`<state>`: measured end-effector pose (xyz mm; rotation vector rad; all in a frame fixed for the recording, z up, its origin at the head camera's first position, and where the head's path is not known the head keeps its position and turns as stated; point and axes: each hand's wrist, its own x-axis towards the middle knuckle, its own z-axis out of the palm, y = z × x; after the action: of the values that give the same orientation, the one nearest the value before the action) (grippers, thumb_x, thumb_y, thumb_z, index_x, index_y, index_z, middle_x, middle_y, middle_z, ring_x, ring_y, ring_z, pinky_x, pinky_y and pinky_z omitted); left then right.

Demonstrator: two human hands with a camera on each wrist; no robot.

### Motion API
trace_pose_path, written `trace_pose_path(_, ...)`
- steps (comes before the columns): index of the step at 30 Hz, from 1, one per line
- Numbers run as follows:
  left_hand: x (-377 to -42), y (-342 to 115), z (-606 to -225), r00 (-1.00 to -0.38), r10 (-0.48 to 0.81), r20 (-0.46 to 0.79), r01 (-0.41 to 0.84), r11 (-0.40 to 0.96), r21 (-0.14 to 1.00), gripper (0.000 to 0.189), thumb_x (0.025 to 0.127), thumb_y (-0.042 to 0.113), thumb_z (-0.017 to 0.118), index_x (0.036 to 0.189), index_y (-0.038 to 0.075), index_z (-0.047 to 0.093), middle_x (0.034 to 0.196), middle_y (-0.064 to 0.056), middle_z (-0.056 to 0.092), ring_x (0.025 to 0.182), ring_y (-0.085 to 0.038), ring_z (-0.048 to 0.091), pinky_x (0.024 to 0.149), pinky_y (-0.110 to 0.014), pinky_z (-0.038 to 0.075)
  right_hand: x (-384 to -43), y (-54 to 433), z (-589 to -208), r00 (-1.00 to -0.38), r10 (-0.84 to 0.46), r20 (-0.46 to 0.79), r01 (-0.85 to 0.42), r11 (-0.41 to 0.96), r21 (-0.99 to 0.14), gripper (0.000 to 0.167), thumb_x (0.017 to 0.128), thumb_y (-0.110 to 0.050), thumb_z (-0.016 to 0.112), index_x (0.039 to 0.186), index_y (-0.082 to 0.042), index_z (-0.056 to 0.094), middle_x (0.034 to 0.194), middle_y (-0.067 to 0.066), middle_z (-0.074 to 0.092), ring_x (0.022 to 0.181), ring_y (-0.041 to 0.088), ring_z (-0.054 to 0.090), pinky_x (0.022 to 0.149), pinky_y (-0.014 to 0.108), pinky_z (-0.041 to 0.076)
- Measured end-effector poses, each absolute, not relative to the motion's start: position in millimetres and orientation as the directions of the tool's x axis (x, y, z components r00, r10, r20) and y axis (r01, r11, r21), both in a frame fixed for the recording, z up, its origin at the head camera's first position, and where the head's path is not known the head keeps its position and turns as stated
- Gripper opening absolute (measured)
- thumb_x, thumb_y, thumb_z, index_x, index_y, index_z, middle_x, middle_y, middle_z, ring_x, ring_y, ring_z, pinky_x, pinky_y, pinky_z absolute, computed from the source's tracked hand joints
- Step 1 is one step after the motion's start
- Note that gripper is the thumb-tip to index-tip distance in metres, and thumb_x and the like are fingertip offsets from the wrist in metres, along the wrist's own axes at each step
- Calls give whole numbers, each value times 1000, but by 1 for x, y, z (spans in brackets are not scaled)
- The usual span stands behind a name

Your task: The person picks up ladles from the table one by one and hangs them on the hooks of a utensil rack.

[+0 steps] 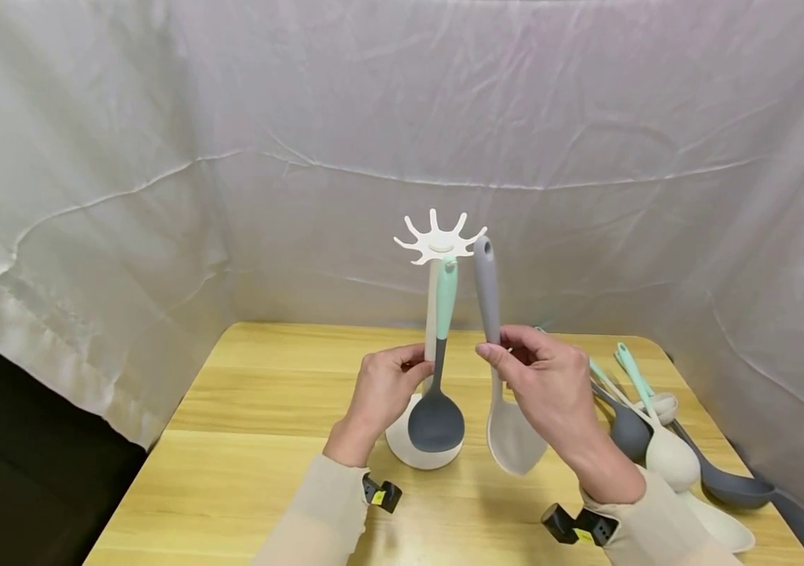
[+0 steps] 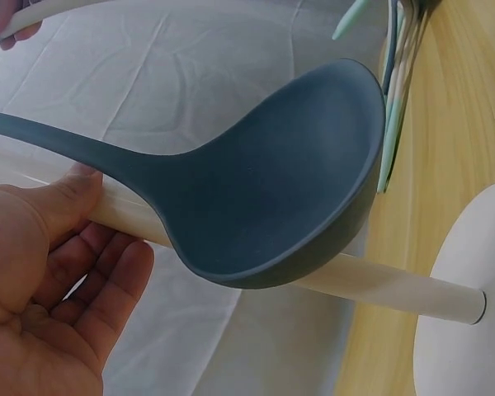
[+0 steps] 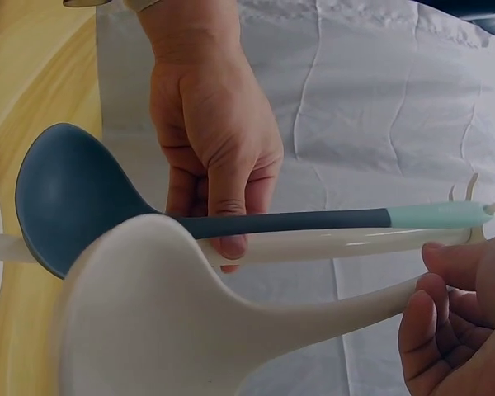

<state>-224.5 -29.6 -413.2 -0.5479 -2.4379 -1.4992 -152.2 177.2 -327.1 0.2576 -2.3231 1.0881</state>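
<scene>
My left hand (image 1: 383, 389) grips the white pole (image 1: 431, 314) of a utensil stand, thumb in front and fingers curled behind. A dark grey ladle (image 1: 435, 423) with a mint handle hangs bowl-down from the stand's pronged top (image 1: 437, 242), just in front of that pole. The stand's round white base (image 1: 399, 442) sits on the table. To the right of the ladle, my right hand (image 1: 550, 385) pinches a pale spatula (image 1: 511, 440) below its grey handle (image 1: 486, 287). The spatula is upright, head down, its handle end near the prongs but seemingly apart from them.
Several utensils lie piled on the table's right side, among them a white spoon (image 1: 672, 460) with a mint handle, a dark ladle (image 1: 737, 489) and a pale utensil head (image 1: 723, 525). Grey fabric (image 1: 515, 118) hangs behind the wooden table (image 1: 253, 472) and at both sides.
</scene>
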Motion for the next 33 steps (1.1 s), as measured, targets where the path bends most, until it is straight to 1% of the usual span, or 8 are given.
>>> trace_pose_path(8, -225, -29, -411, -897, 190, 400, 443, 410, 798, 19, 98, 22, 77, 115, 19, 83, 98, 5, 81, 87, -7, 74, 74, -27, 59, -148, 180, -322, -807, 64, 586, -409, 656, -635, 11, 90, -19, 86, 99, -14, 82, 70, -4, 67, 60, 10, 57, 50, 23, 43)
trace_pose_path(16, -224, -30, -411, -900, 191, 391, 435, 405, 804, 19, 97, 21, 78, 116, 19, 83, 99, 5, 82, 88, -7, 74, 75, -26, 59, -145, 180, -320, -817, 48, 574, -415, 643, -644, 9, 90, -19, 86, 97, -15, 82, 69, -4, 67, 59, 8, 57, 51, 22, 44)
trace_pose_path(24, -225, -29, -412, -900, 189, 393, 436, 419, 797, 20, 97, 22, 78, 116, 19, 83, 98, 5, 81, 87, -6, 73, 73, -26, 58, -145, 177, -324, -783, 20, 622, -458, 659, -597, 8, 90, -17, 86, 96, -14, 82, 68, -6, 67, 58, 8, 57, 50, 22, 43)
trace_pose_path(29, -225, -29, -411, -892, 190, 410, 452, 420, 787, 20, 97, 21, 78, 116, 18, 83, 98, 4, 82, 87, -8, 75, 73, -26, 59, -143, 177, -325, -788, 18, 616, -465, 638, -614, 9, 90, -15, 85, 98, -12, 82, 68, -5, 66, 57, 8, 56, 49, 22, 44)
trace_pose_path(33, -224, -29, -411, -885, 191, 425, 465, 425, 777, 21, 96, 21, 79, 116, 18, 82, 98, 3, 82, 88, -9, 76, 74, -25, 59, -144, 177, -324, -790, 29, 613, -448, 655, -608, 9, 90, -17, 86, 96, -12, 82, 67, -5, 66, 57, 8, 57, 50, 22, 43)
